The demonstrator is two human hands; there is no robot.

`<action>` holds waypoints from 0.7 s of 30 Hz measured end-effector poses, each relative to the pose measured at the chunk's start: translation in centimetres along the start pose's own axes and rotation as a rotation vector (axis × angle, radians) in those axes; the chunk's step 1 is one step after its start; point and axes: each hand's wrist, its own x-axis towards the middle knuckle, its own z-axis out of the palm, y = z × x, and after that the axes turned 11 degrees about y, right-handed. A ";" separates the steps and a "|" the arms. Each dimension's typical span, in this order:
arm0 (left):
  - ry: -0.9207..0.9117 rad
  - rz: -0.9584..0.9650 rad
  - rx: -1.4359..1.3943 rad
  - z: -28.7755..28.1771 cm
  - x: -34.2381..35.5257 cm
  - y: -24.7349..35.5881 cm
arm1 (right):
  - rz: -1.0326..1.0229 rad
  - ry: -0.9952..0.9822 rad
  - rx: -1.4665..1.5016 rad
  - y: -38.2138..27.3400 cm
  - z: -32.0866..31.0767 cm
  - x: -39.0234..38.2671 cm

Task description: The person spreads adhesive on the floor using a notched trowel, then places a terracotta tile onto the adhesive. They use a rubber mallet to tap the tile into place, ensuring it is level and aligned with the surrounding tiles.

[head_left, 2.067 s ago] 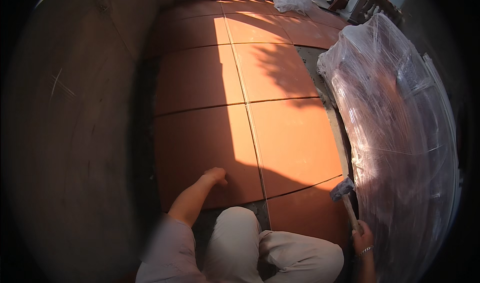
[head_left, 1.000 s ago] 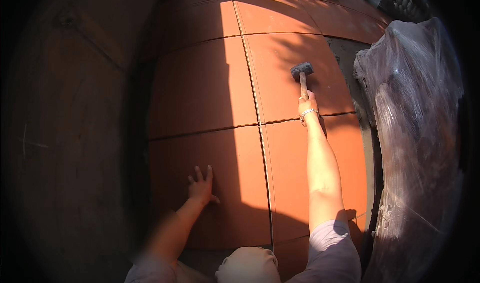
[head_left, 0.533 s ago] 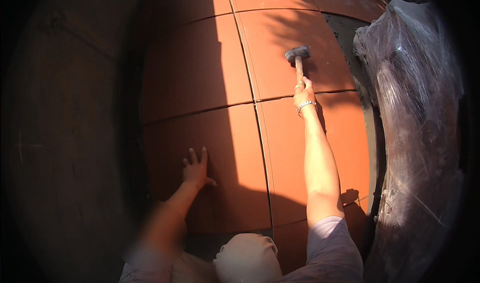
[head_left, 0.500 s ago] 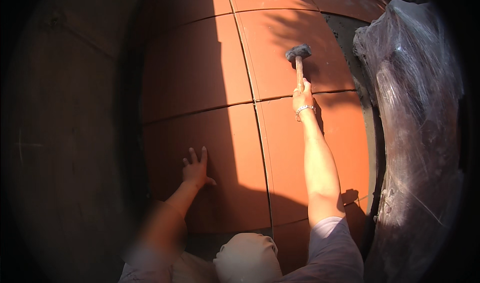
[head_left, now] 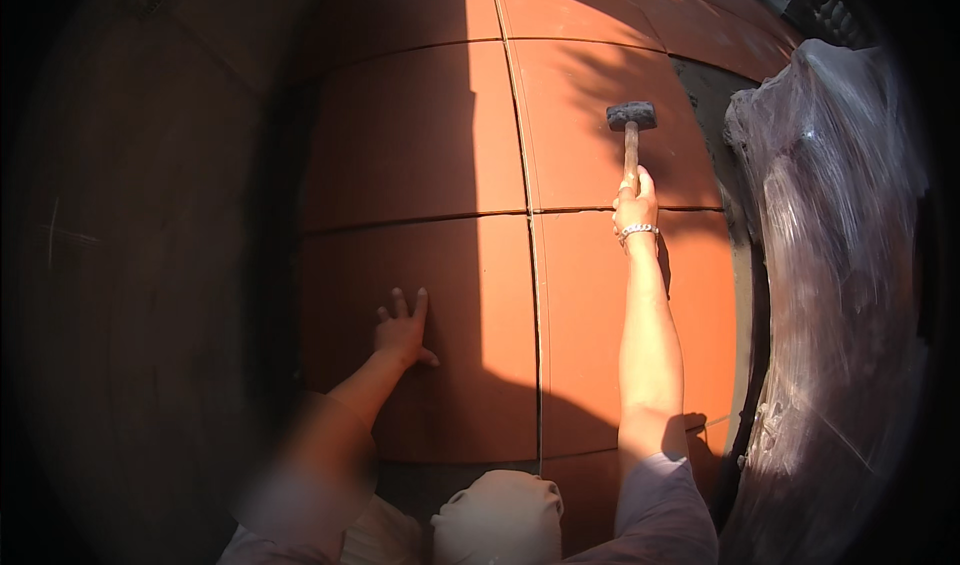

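My right hand (head_left: 636, 205) is wrapped round the wooden handle of a mallet (head_left: 631, 117) with a dark, grey-smeared head. The arm is stretched forward, and the mallet head is over a large terracotta floor tile (head_left: 560, 125) on the far right. Whether the head touches that tile I cannot tell. In the shade, my left hand (head_left: 402, 339) rests with fingers spread on the near left tile (head_left: 400, 415). Nothing is in it.
Narrow joints part the tiles, and a thin line (head_left: 541, 295) runs along the long middle joint. On the right a plastic-wrapped bulky object (head_left: 830, 265) stands beside a grey mortar strip (head_left: 742, 265). My knee (head_left: 497, 520) is at the near edge.
The view has shifted a little, so the tiles sit lower and further right. The mallet head has turned to lie more level. My left hand stays spread on its tile.
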 end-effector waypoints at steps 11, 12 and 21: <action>0.019 -0.003 -0.008 -0.2 -0.2 0.0 | -0.025 -0.143 -0.329 2.8 0.5 0.2; 0.021 -0.006 -0.013 -0.3 -0.2 0.0 | -0.021 -0.142 -0.344 2.8 0.5 0.2; 0.049 0.009 -0.022 0.4 -0.1 -0.1 | 0.054 -0.045 0.012 1.0 0.6 0.2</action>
